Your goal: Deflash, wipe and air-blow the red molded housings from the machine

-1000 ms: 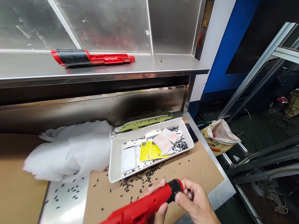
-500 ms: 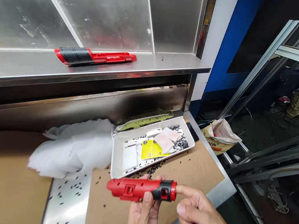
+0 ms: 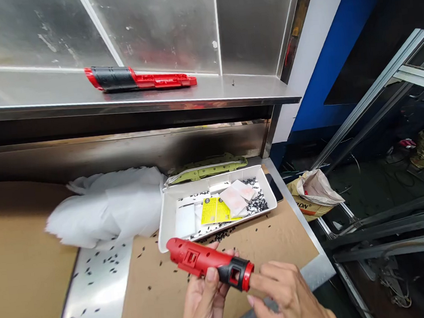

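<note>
fingers (image 3: 210, 275) of left hand (image 3: 202, 307) grip red plastic housing (image 3: 193, 257), black collar (image 3: 232, 274); right hand (image 3: 290, 294) fingers (image 3: 272, 277) open beside

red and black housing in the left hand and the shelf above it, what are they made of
The red and black housing looks like moulded semi-gloss plastic, with crisp square openings; the black band may be rubbery. The shelf looks like brushed stainless steel, with bright reflections.

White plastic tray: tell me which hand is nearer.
Left: the left hand is just below the white plastic tray; the right hand is farther, down to the right.
</note>
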Action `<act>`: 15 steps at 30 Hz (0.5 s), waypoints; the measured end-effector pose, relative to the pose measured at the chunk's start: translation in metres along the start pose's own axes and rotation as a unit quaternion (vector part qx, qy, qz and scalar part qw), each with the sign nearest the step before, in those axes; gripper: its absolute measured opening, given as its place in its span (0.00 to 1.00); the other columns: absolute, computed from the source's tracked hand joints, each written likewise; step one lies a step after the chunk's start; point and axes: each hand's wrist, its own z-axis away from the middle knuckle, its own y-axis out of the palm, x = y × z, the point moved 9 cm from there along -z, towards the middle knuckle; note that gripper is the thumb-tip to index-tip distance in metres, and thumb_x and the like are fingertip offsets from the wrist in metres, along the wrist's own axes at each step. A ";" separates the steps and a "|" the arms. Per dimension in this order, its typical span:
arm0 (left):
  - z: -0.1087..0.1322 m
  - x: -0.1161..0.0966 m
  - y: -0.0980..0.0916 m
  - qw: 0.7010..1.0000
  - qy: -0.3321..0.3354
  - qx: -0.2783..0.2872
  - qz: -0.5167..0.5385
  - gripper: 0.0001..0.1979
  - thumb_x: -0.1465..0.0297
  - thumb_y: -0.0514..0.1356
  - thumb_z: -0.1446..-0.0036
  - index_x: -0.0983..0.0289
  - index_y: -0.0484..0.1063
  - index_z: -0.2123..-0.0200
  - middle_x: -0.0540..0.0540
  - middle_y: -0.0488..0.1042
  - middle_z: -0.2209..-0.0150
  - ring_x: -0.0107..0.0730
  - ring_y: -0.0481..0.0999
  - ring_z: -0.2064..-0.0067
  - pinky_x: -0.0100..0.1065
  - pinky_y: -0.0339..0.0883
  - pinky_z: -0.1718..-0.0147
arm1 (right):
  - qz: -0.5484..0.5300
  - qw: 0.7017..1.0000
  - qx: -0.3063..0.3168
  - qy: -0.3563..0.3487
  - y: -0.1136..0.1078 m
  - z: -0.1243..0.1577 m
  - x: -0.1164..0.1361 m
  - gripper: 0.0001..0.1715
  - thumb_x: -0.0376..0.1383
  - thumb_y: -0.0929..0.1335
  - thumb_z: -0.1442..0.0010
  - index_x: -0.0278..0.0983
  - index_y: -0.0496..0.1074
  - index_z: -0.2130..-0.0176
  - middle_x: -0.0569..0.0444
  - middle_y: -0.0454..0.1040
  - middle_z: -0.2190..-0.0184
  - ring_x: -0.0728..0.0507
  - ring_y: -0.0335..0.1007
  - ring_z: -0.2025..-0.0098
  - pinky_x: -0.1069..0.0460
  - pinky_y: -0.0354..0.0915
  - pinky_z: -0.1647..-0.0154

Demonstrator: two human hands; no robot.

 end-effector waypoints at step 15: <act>0.015 -0.093 -0.020 0.888 0.311 -0.129 -0.314 0.15 0.56 0.70 0.54 0.57 0.79 0.65 0.56 0.78 0.58 0.52 0.73 0.46 0.43 0.59 0.40 | -0.186 0.950 -0.002 0.249 -0.019 0.033 -0.084 0.09 0.34 0.62 0.34 0.41 0.71 0.60 0.47 0.59 0.40 0.44 0.68 0.40 0.55 0.68 0.47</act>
